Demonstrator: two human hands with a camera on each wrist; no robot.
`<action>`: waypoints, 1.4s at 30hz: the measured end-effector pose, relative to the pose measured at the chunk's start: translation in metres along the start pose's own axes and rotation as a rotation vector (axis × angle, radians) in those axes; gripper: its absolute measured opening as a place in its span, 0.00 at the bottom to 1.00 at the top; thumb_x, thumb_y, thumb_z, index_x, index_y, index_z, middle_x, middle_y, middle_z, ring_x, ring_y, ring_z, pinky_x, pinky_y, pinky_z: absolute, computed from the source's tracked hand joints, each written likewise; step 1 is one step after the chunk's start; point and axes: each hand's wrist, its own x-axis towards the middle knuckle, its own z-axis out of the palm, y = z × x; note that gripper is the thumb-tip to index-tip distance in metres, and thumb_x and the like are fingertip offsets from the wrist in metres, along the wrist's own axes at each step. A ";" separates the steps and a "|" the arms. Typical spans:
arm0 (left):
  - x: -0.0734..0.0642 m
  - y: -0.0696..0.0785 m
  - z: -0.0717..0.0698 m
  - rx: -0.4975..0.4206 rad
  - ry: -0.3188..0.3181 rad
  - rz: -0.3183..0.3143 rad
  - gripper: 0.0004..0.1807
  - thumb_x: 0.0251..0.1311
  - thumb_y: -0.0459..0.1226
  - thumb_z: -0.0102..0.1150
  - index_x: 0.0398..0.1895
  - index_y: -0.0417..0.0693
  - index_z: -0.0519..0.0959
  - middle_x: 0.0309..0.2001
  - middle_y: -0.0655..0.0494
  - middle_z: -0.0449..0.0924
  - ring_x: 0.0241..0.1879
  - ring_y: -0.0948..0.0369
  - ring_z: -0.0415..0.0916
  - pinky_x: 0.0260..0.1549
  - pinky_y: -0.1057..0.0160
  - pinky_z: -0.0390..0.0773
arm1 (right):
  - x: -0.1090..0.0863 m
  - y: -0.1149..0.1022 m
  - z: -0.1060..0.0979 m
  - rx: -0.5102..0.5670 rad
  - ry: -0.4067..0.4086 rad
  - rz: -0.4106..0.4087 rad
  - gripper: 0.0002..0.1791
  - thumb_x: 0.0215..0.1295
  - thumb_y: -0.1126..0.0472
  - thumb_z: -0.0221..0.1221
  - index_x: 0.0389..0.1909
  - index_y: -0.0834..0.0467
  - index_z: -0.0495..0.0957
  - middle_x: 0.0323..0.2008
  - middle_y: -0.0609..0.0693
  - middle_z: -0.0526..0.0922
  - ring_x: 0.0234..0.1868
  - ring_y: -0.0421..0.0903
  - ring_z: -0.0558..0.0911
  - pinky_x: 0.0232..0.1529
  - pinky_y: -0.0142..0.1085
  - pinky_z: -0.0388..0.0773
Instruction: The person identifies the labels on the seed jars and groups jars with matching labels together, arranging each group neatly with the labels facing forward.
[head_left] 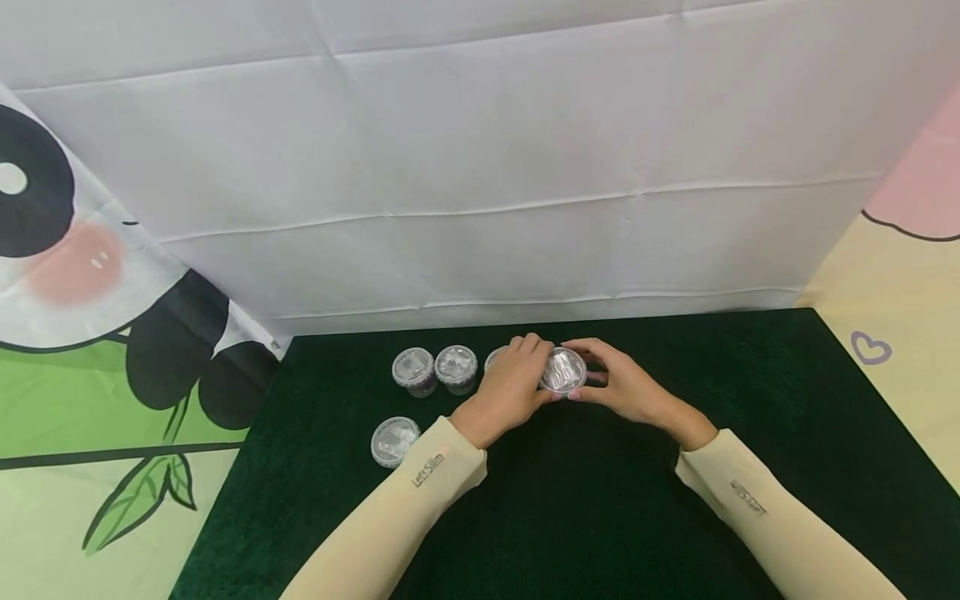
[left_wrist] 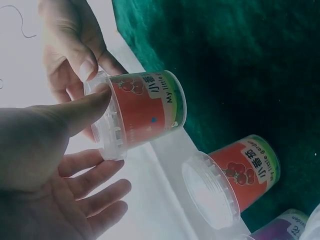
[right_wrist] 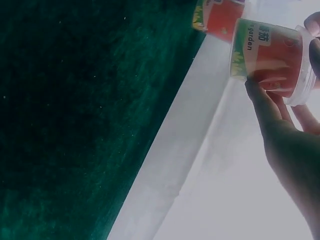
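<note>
Between both hands is a lidded plastic cup (head_left: 562, 372) with a clear lid and a red label with tomatoes (left_wrist: 145, 107). My left hand (head_left: 510, 387) pinches it at the lid, thumb on one side and index finger on the other, its remaining fingers spread. From the right, my right hand (head_left: 630, 387) holds the same cup with thumb and fingertips. A second red-labelled cup (left_wrist: 240, 175) stands beside it, mostly hidden behind the left hand in the head view. The right wrist view also catches the held cup (right_wrist: 272, 57) from its base side.
Two lidded cups, one (head_left: 413, 368) at the far left and another (head_left: 456, 367) beside it, continue the back row. A further cup (head_left: 395, 442) stands nearer, by the left sleeve. Dark green cloth (head_left: 585, 517) covers the table; a white curtain (head_left: 480, 167) hangs behind.
</note>
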 end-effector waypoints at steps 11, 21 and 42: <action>0.016 -0.003 0.001 0.164 -0.074 -0.049 0.35 0.66 0.49 0.72 0.70 0.42 0.74 0.62 0.48 0.78 0.63 0.52 0.73 0.70 0.52 0.72 | 0.016 0.010 0.002 -0.006 -0.028 0.027 0.38 0.68 0.73 0.67 0.75 0.67 0.63 0.74 0.67 0.66 0.74 0.69 0.69 0.67 0.54 0.78; 0.026 -0.007 0.011 0.255 -0.126 -0.050 0.33 0.69 0.50 0.70 0.70 0.44 0.74 0.65 0.49 0.77 0.66 0.52 0.71 0.72 0.53 0.69 | 0.026 0.022 0.004 -0.004 -0.066 0.049 0.35 0.72 0.71 0.64 0.75 0.69 0.61 0.73 0.70 0.65 0.72 0.71 0.70 0.66 0.54 0.79; 0.032 -0.012 0.021 0.238 -0.173 -0.083 0.34 0.72 0.50 0.67 0.75 0.46 0.71 0.69 0.49 0.75 0.70 0.50 0.69 0.74 0.50 0.66 | 0.030 0.033 0.009 -0.085 -0.097 0.048 0.37 0.77 0.66 0.61 0.79 0.69 0.56 0.74 0.71 0.64 0.72 0.70 0.71 0.67 0.59 0.77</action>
